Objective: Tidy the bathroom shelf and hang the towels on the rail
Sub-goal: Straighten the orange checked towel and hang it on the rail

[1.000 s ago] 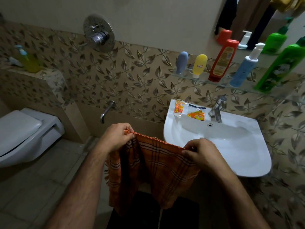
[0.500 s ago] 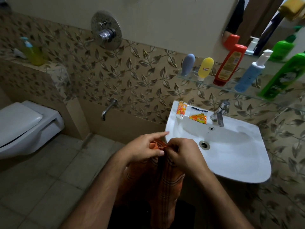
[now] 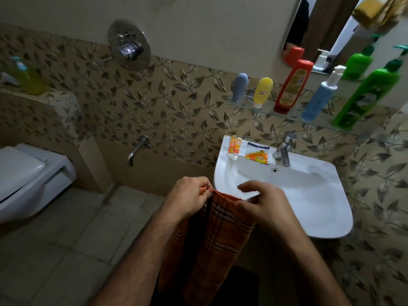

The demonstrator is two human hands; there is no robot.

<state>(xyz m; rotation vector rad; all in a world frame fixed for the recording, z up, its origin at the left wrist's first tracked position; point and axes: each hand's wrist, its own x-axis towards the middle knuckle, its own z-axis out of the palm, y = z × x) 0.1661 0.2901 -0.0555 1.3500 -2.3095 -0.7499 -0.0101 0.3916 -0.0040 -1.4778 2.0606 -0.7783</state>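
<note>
2 hands hold 1 orange checked towel [image 3: 212, 244] by its top edge in the head view, the only view given. The left hand [image 3: 187, 199] pinches the top edge between thumb and curled fingers, and the right hand [image 3: 262, 206] grips the same edge a little to the right, its fingers curled over the cloth, though the fingertips are blurred. With both grips at the top, the cloth hangs straight down between the forearms in long folds, so it seems the person is narrowing it into a strip that would sit neatly over a rail. No rail shows in this view.

Just beyond the right hand sits the white sink [image 3: 320, 217], with the towel's top edge close to its near rim; whether they touch is unclear. Farther past that hand, at the sink's back edge, lie 2 small orange tubes [image 3: 234, 147] and a sachet [image 3: 257, 153] beside the tap [image 3: 283, 150].

Above and to the right of the right hand runs the glass shelf [image 3: 287, 114], carrying 5 containers in a row: a grey tube [image 3: 240, 86], a yellow tube [image 3: 262, 92], a red bottle [image 3: 292, 86], a blue pump bottle [image 3: 321, 97] and a green bottle [image 3: 368, 94]. They stand upright and apart, so the shelf part looks largely done.

Well to the left of the left hand is a toilet [image 3: 31, 177].
</note>
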